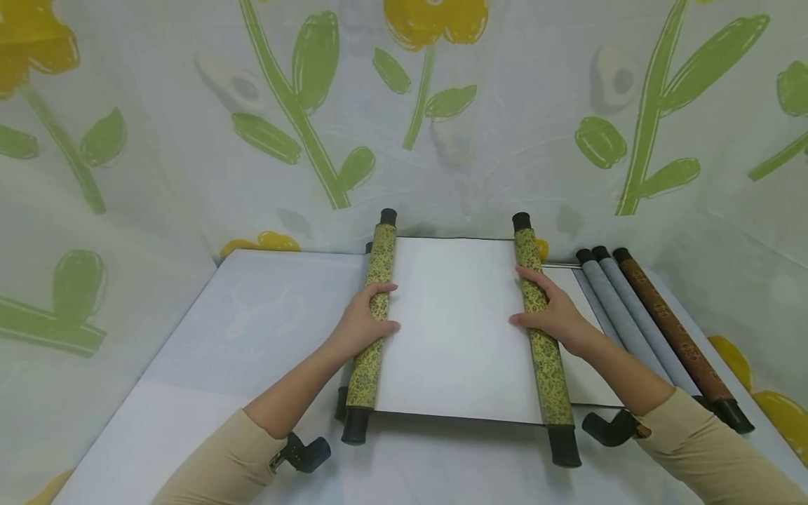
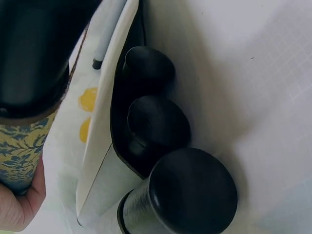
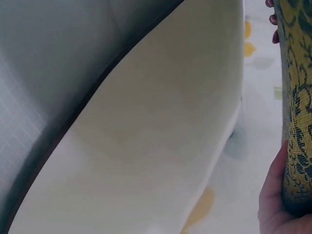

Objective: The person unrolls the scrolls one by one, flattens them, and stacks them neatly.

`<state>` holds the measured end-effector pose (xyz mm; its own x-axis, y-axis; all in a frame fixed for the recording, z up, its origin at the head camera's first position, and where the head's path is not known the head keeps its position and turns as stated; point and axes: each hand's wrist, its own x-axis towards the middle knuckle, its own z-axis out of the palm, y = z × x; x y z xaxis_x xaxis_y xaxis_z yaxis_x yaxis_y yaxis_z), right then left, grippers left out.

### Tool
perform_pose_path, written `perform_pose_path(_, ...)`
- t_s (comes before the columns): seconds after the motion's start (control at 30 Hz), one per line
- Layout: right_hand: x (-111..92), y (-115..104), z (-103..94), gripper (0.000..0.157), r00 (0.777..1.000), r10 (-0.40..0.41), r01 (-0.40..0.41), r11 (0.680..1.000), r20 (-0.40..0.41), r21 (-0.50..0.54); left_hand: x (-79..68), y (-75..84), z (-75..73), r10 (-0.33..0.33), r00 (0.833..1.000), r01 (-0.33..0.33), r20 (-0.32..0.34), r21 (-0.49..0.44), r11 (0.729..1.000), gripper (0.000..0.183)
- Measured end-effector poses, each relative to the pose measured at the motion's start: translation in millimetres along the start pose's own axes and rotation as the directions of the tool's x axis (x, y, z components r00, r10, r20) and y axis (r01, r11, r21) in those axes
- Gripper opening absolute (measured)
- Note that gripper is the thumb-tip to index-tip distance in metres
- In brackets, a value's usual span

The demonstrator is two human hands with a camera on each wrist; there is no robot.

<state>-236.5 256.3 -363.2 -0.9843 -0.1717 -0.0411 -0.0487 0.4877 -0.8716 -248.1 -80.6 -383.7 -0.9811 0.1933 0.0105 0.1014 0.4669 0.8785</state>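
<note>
A hanging scroll with yellow-green brocade rollers and black knobs is spread partway, its white sheet (image 1: 457,330) between the two rolls. My left hand (image 1: 361,321) grips the left roll (image 1: 364,375), thumb and fingers on either side of it. On the right roll (image 1: 550,382), my right hand (image 1: 558,315) holds on in the same way, about midway along. Dark blue leaf patterning shows on the brocade roll (image 3: 298,122) in the right wrist view. Beneath the raised scroll lies another white sheet (image 1: 590,372), partly hidden, with a dark roller end (image 1: 341,403) peeking out on the left.
To the right, grey rolls (image 1: 631,330) and a brown patterned roll (image 1: 675,326) lie side by side on the white-covered table (image 1: 208,393). Several black knobs (image 2: 158,124) line up in the left wrist view. A flower-printed cloth (image 1: 505,154) hangs behind and at both sides.
</note>
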Motion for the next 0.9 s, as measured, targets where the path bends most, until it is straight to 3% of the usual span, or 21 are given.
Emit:
perform_pose_path(0.37, -2.1, 0.0, -6.5, 0.081, 1.000, -0.001, 0.002, 1.000, 0.008, -0.020, -2.8, -3.6, -12.3, 0.039, 0.999, -0.038, -0.017, 0.043, 0.998, 0.057)
perform_pose_path(0.53, -5.0, -0.1, -8.3, 0.079, 1.000, -0.013, 0.013, 1.000, 0.008, -0.001, -2.9, -6.2, -16.6, 0.018, 1.000, -0.018, -0.002, 0.018, 1.000, 0.056)
perform_pose_path(0.9, -4.0, -1.6, -8.1, 0.090, 0.999, 0.008, -0.009, 1.000, -0.036, -0.027, -1.8, -2.7, -18.0, -0.008, 1.000, 0.009, -0.025, 0.036, 0.999, 0.066)
